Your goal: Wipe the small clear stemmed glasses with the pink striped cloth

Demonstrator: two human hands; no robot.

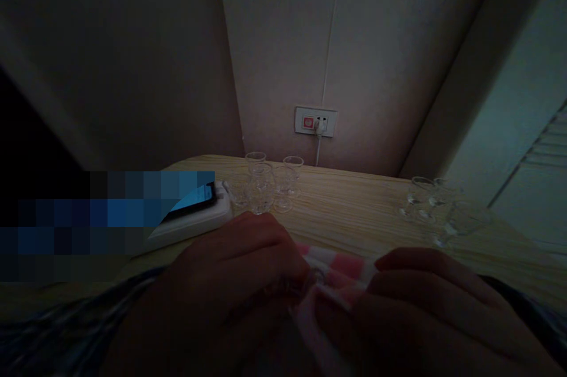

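Note:
My left hand is closed, its fingers curled around a small clear glass. Only a shiny bit of that glass shows between the two hands; the rest is hidden. A pink and white checked cloth is bunched against the glass. My right hand grips the cloth, with its fingers bent over the folds. Both hands are close together at the bottom of the view, above the near part of the wooden table.
Several small stemmed glasses stand beyond my left hand. More stemmed glasses are at the right, one apparently tilted. A phone rests on a white box at the left. The wall behind carries a socket with a plugged cable.

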